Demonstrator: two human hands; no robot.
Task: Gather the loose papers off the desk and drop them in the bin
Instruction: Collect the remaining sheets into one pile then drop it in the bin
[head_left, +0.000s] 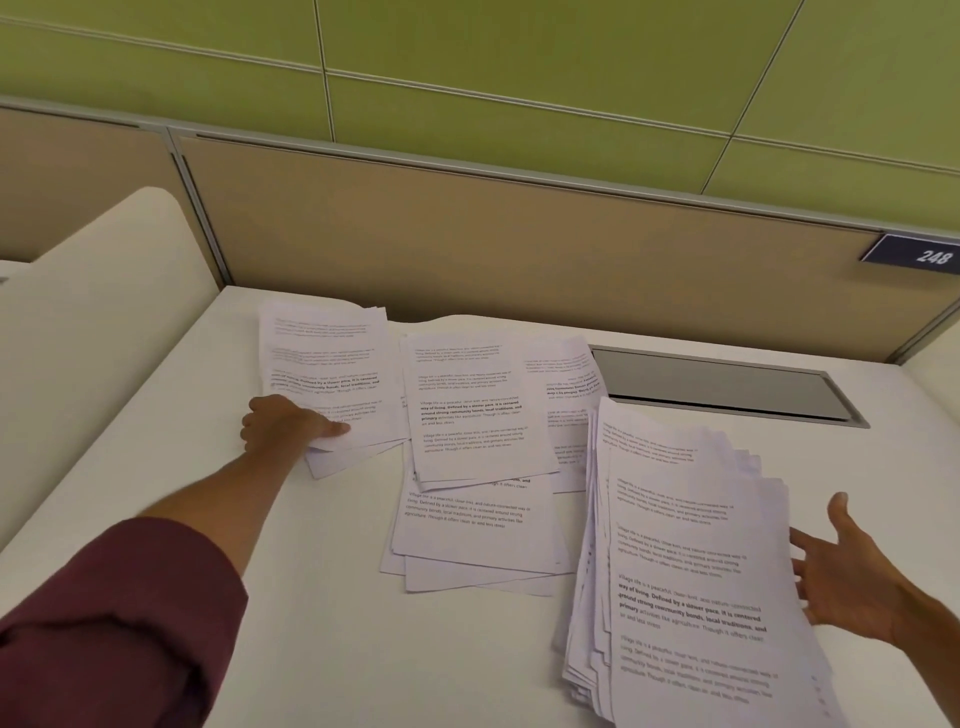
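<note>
Printed white papers lie scattered on a white desk (291, 597). My left hand (283, 423) pinches the near edge of the far-left sheets (324, 364), thumb on top. A loose middle pile (470, 467) lies flat, with more sheets (566, 395) behind it. On the right a thick fanned stack (685, 571) rests against the fingers of my right hand (852, 577), which is spread open at the stack's right edge, palm up. No bin is in view.
A beige partition (519, 244) with a blue "248" plate (922, 254) closes the desk's far side. A grey cable-tray lid (717, 384) sits in the desk at back right. A white curved divider (93, 322) rises on the left.
</note>
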